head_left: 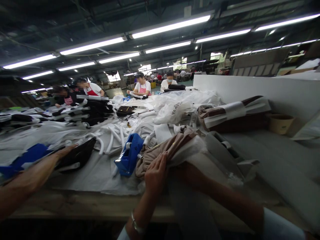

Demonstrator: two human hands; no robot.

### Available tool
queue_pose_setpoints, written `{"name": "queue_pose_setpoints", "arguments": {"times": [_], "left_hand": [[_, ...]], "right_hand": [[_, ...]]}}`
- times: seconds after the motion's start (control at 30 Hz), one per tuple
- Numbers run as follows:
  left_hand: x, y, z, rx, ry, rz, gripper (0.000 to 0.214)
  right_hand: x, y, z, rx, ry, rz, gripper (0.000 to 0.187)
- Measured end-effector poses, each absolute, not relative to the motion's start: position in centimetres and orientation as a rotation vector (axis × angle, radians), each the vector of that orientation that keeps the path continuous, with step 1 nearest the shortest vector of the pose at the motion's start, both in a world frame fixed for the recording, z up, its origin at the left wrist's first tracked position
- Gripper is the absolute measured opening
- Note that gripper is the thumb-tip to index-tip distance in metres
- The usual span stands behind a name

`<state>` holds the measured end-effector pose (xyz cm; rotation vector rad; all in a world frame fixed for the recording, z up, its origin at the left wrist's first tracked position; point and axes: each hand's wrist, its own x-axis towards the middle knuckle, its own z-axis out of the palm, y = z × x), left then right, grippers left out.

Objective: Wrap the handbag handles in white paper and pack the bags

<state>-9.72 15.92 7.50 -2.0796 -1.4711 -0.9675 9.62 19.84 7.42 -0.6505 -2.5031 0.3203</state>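
A beige fabric bag (172,143), partly wrapped in a white plastic sheet (192,150), lies on the table in front of me. My left hand (155,173), with a bracelet on the wrist, rests on the bag's near end, fingers stretched out together against the fabric. My right forearm reaches in from the lower right. My right hand (186,171) sits at the bag under the plastic; it is blurred and its fingers do not show. A blue tape dispenser (128,156) stands just left of my left hand.
Another person's bare forearm (32,176) reaches in from the left onto a dark bag (77,155). White tubes (112,135), plastic bags (175,108), a brown wrapped bag (232,115) and a paper cup (280,123) cover the table. Several workers sit at the far end.
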Motion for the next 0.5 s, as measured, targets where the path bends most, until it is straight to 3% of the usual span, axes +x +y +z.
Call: {"name": "queue_pose_setpoints", "arguments": {"times": [0.13, 0.23, 0.5], "left_hand": [[-9.0, 15.5, 5.6, -2.148, -1.307, -0.904, 0.045], [-8.2, 15.0, 4.3, -2.174, -1.256, -0.836, 0.045], [-7.5, 14.6, 3.9, -2.141, -1.209, -0.797, 0.041]], "right_hand": [[12.8, 15.5, 8.6, -0.444, -2.503, 0.163, 0.023], [14.4, 15.3, 10.3, -0.402, -2.367, 0.050, 0.027], [11.0, 26.7, 12.6, -1.197, -2.179, 0.404, 0.035]]}}
